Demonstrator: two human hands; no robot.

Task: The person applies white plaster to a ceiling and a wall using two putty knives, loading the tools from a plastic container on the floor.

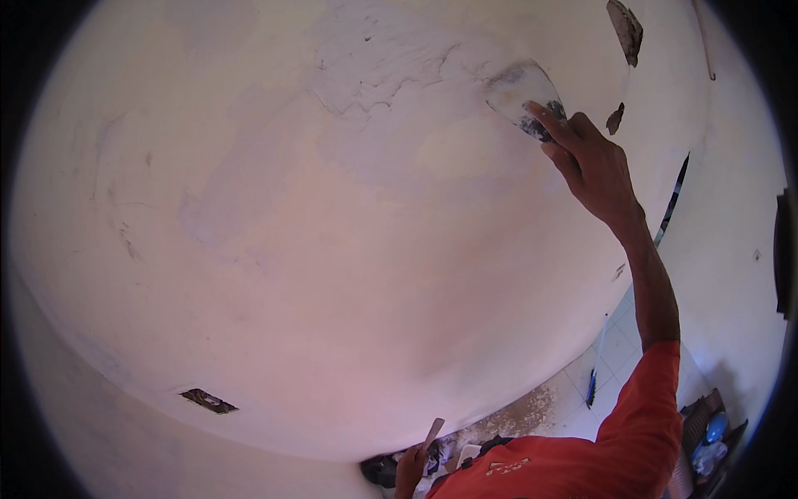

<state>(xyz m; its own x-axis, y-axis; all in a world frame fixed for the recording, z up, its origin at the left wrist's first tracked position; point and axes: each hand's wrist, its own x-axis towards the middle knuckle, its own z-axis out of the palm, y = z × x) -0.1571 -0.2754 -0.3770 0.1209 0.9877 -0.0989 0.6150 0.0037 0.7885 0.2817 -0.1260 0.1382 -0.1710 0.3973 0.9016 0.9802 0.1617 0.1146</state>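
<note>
My right hand [597, 170] reaches up and grips a broad, putty-smeared filling knife [514, 90], its index finger stretched along the blade. The blade lies against the pale wall [349, 274], beside the right end of a rough, greyish patch of filler [382, 66]. Low in the view, near my red shirt, my left hand [409, 467] is closed round a narrow, flat-bladed tool [433, 432] that points up. Most of that tool is hidden in the hand, so its exact kind does not show.
Broken holes mark the wall at upper right [627, 33], and a rectangular socket recess [208, 401] sits at lower left. On the tiled floor [619, 341] are a blue-ended brush [591, 389] and crumbled debris [528, 409]. A dark crate-like thing [702, 416] holds blue and white items at lower right.
</note>
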